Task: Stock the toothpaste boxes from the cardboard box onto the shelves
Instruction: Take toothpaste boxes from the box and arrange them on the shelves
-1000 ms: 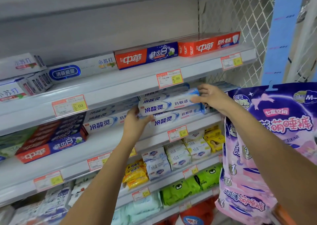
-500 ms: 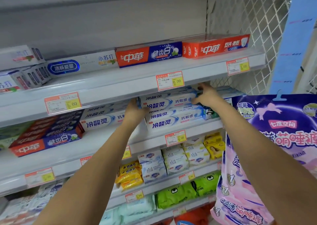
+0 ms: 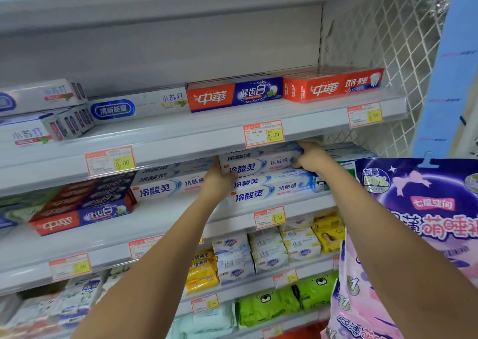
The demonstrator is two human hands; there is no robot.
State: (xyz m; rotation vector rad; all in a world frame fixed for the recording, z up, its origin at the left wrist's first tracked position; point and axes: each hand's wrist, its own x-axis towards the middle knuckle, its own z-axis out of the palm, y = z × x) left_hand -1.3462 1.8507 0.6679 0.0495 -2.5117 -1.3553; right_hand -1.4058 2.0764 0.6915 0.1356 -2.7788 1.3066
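Toothpaste box [image 3: 258,164] between left grip [image 3: 217,180], right grip [image 3: 311,158]

The left forearm [image 3: 160,256], running up from the bottom centre of the frame, and the right forearm [image 3: 388,235], from the lower right corner, are bare along their whole visible length. The left hand [image 3: 218,180] and right hand [image 3: 311,158], near mid-frame, are bare too.

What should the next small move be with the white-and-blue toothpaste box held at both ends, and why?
Probably settle the top toothpaste box squarely onto the stack beneath it, then release. The left hand and right hand grip its two ends. It already lies on those like boxes, just under the upper shelf edge, so little but aligning seems left.
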